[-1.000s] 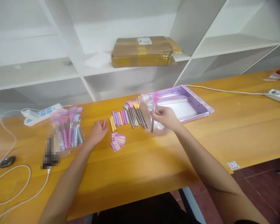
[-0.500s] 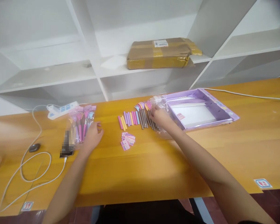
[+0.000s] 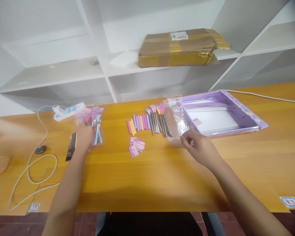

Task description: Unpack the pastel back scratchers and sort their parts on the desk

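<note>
My left hand [image 3: 85, 135] lies over the bagged back scratchers [image 3: 97, 129], its fingers stretched over the clear packets. My right hand [image 3: 199, 147] has thumb and forefinger pinched at the lower right corner of the clear plastic bags [image 3: 178, 119]. Left of those bags lie several loose back scratchers [image 3: 159, 119], with metal shafts and small hand-shaped heads in pink, blue, orange and purple. A row of coloured handle sleeves [image 3: 138, 123] is beside them. Small pink printed cards [image 3: 137, 146] are piled in front of the sleeves.
A purple open box [image 3: 245, 111] stands at the right, with a scratcher and a card in it. At the left are a power strip [image 3: 70, 110], a black mouse [image 3: 40, 149], a phone [image 3: 70, 147] and a looped white cable [image 3: 55, 164]. A taped carton [image 3: 177, 49] sits on the shelf.
My right hand has moved right and toward me, off the loose scratchers to the bags' corner. My left hand has shifted left and away from me onto the bagged scratchers. The view has shifted slightly.
</note>
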The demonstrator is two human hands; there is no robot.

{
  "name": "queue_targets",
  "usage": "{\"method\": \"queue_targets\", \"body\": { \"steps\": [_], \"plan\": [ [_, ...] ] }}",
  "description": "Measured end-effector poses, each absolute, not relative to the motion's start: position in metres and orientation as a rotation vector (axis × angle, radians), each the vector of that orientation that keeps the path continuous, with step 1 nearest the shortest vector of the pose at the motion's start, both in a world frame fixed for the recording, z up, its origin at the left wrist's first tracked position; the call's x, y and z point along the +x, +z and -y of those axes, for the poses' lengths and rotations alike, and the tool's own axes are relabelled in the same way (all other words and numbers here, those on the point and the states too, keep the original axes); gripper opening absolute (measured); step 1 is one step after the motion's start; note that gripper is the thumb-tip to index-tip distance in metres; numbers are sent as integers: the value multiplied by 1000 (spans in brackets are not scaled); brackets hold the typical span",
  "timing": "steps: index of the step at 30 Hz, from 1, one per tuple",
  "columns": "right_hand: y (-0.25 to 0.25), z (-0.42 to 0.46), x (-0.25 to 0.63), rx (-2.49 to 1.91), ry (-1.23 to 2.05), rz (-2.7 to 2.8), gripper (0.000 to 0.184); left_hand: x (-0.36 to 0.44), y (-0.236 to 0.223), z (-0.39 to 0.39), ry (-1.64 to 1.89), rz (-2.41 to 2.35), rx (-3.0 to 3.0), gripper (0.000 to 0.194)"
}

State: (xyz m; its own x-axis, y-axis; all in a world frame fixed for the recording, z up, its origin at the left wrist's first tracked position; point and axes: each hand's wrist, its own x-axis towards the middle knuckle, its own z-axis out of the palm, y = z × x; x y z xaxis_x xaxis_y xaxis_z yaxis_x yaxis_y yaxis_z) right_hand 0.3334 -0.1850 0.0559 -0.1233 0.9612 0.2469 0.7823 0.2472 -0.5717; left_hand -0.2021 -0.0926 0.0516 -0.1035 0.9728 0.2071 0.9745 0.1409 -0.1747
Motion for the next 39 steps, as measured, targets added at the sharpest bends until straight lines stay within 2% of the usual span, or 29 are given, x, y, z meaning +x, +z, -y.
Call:
{"method": "queue_targets", "body": {
  "steps": [7,10,11,13,15,17,18,21,23,25,26,30,34,39],
  "plan": [
    [56,210,348,-1679,541,1623,33,-171,78,103,-251,2035,-1901,28],
    [55,223,328,-1507,889,1520,28,-126,76,149,-284,1839,-2113,15],
    [53,226,317,-1401,1056,1461,29,-108,71,169,-273,1700,-2284,17],
    [42,233,295,-1205,1343,1295,49,-73,58,209,-243,1424,-2573,22],
    [27,237,275,-1149,1470,1130,57,-45,43,239,-236,1091,-2816,18],
    [11,241,262,-1205,1480,1063,51,-27,33,254,-212,1013,-2950,16],
    [5,244,257,-1236,1467,1080,49,-21,30,257,-198,1063,-3020,23],
    [-3,255,250,-1348,1306,1309,47,-13,28,252,-148,1328,-3253,61],
    [-1,262,249,-1445,1077,1514,57,-9,29,246,-135,1413,-3385,75],
    [2,267,250,-1502,893,1647,67,-5,29,241,-143,1493,-3474,72],
    [2,268,252,-1514,844,1670,65,-2,30,239,-148,1540,-3516,68],
    [0,269,265,-1546,829,1612,50,1,30,233,-168,1682,-3659,53],
    [3,273,273,-1444,1058,1458,37,-8,27,225,-206,1763,-3763,62],
    [14,275,275,-1449,936,1337,13,-21,18,212,-176,1778,-3933,63]
  ]
}}
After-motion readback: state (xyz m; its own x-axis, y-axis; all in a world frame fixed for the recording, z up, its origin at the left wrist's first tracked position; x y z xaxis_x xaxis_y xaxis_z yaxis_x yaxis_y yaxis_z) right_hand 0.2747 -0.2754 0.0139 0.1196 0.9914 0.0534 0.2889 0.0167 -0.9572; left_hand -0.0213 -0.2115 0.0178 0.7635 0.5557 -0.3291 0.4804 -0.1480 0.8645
